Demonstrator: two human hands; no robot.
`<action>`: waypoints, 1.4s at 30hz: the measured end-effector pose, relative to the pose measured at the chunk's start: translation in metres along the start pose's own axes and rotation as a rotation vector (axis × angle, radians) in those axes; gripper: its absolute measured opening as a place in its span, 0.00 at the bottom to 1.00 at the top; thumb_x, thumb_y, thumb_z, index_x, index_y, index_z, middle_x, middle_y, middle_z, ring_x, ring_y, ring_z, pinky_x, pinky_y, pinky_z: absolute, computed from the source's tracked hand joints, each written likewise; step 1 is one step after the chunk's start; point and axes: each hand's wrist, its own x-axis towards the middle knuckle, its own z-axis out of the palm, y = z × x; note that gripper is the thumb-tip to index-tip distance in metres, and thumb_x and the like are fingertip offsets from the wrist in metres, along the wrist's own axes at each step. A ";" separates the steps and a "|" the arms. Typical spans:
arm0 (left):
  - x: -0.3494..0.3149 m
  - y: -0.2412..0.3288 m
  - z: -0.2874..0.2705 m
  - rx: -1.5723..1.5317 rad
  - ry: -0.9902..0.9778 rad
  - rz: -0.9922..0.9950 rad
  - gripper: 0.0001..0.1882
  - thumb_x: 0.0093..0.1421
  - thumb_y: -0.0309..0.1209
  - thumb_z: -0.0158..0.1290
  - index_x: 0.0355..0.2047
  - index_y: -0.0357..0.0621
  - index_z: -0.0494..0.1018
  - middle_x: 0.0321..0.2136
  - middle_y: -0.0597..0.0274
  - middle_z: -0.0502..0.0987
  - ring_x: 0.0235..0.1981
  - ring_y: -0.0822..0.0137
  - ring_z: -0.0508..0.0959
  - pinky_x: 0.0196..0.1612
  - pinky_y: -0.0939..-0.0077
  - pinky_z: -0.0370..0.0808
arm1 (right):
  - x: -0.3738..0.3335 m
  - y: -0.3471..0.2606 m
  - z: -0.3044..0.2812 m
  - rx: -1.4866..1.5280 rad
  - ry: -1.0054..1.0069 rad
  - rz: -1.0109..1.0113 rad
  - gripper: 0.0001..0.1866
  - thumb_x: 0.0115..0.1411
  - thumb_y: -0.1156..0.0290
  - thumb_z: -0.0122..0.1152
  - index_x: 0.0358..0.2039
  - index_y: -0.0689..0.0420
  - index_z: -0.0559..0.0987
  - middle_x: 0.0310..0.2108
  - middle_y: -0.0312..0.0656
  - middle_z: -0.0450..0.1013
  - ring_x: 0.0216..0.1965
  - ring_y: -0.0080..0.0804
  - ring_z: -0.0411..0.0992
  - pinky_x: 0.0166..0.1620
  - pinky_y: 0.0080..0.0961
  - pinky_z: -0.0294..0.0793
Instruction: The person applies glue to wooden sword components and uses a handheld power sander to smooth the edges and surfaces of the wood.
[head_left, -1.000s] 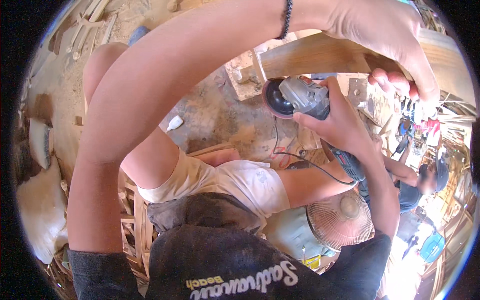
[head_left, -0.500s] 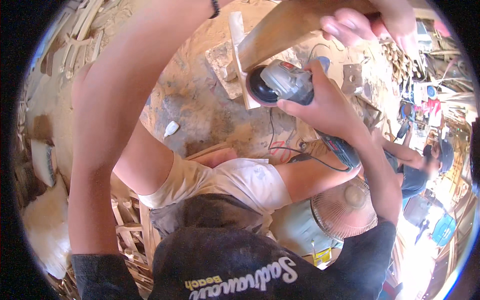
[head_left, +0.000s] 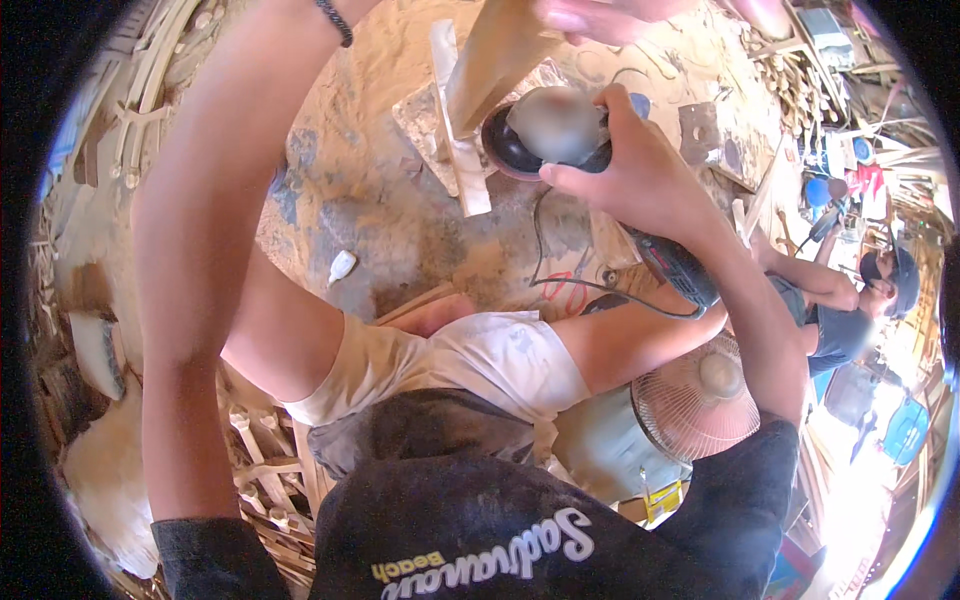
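My right hand [head_left: 655, 170] is wrapped round a grey and black angle grinder [head_left: 560, 128] with a round black disc at its head. The disc faces the lower end of a brown wooden piece [head_left: 495, 65]; whether they touch I cannot tell. That piece slants up out of the picture from a pale wooden strip [head_left: 460, 150] on a low block [head_left: 415, 120]. At the top edge, the fingers of my left hand [head_left: 600, 18] curl at the wooden piece's upper part; most of this hand is cut off.
The grinder's cord [head_left: 540, 240] loops over the dusty ground beside my right leg. A small white bottle [head_left: 342, 265] lies between my legs. A caged fan [head_left: 700, 390] stands at my right. Wooden parts [head_left: 265, 450] pile up at the left; another person [head_left: 845, 310] sits at far right.
The wooden piece has turned to a steeper slant, and my left hand has shifted left and up with it. The grinder has moved slightly up and left; its disc is farther from the pale strip.
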 end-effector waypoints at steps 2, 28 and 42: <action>-0.003 -0.002 -0.009 -0.019 -0.035 0.034 0.19 0.67 0.43 0.61 0.40 0.34 0.79 0.26 0.62 0.80 0.27 0.73 0.81 0.30 0.77 0.79 | -0.001 0.016 0.000 0.007 0.085 -0.012 0.45 0.53 0.48 0.78 0.56 0.70 0.67 0.42 0.66 0.81 0.47 0.63 0.82 0.50 0.48 0.80; -0.200 0.071 -0.013 -0.021 1.620 0.508 0.13 0.63 0.39 0.54 0.28 0.48 0.64 0.23 0.67 0.67 0.24 0.69 0.71 0.30 0.72 0.74 | -0.045 0.132 0.065 1.225 0.881 0.325 0.38 0.61 0.70 0.78 0.67 0.63 0.67 0.39 0.43 0.78 0.28 0.25 0.76 0.30 0.25 0.78; -0.186 -0.011 -0.077 -0.586 1.371 0.235 0.12 0.51 0.27 0.51 0.27 0.48 0.56 0.21 0.67 0.59 0.21 0.71 0.60 0.30 0.73 0.66 | -0.052 0.138 0.065 1.195 0.880 0.347 0.35 0.64 0.70 0.76 0.66 0.62 0.67 0.40 0.41 0.77 0.30 0.23 0.75 0.31 0.24 0.79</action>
